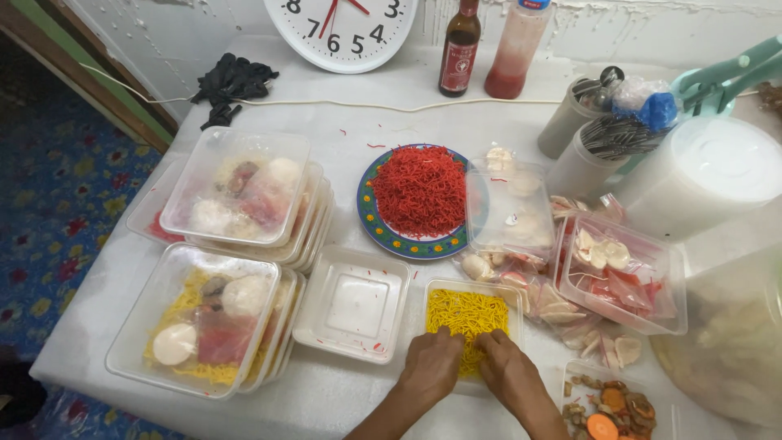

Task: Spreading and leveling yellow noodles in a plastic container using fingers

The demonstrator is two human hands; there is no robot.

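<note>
- Hands side by side at the near table edge.
- Left hand: fingers curled, pressing yellow noodles in a clear container.
- Right hand: likewise.

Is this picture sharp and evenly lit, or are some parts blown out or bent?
Head view: both hands and the yellow noodles look sharp; the white tub lid at right is washed out by glare; the left floor falls dark; the table's far edge curves, a wide-lens bend.
</note>
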